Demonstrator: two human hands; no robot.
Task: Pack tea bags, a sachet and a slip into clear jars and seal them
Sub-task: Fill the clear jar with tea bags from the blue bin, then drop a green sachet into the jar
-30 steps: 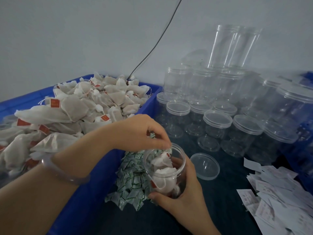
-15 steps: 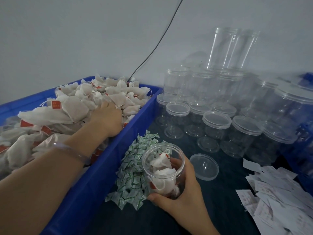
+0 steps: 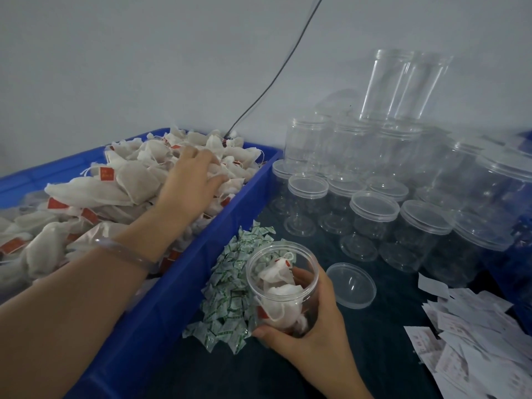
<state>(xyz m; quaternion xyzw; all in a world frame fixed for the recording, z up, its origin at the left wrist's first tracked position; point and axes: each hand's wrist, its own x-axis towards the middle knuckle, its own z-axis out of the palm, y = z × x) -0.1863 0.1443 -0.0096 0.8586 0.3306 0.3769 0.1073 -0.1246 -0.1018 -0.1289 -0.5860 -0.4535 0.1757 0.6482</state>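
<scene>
My right hand point(image 3: 311, 338) grips a clear open jar point(image 3: 283, 286) from below and behind, tilted toward me, with a few white tea bags inside. My left hand point(image 3: 190, 180) reaches into the blue crate point(image 3: 201, 254) and lies on the heap of white tea bags point(image 3: 126, 180) with red tags, fingers spread over them. A pile of green-printed sachets point(image 3: 230, 289) lies just left of the jar. The jar's clear lid point(image 3: 351, 285) rests flat on the dark table to the right. White paper slips point(image 3: 472, 335) are scattered at the right edge.
Several empty lidded clear jars point(image 3: 374, 214) stand in rows behind the lid, some stacked, with two tall clear tubes point(image 3: 403, 84) on top. A black cable point(image 3: 276, 76) runs up the grey wall. A blue bin edge point(image 3: 524, 283) shows at far right.
My left hand left the jar's mouth, moved left into the crate and then farther back across the tea bag heap. My right hand and the jar stayed in place.
</scene>
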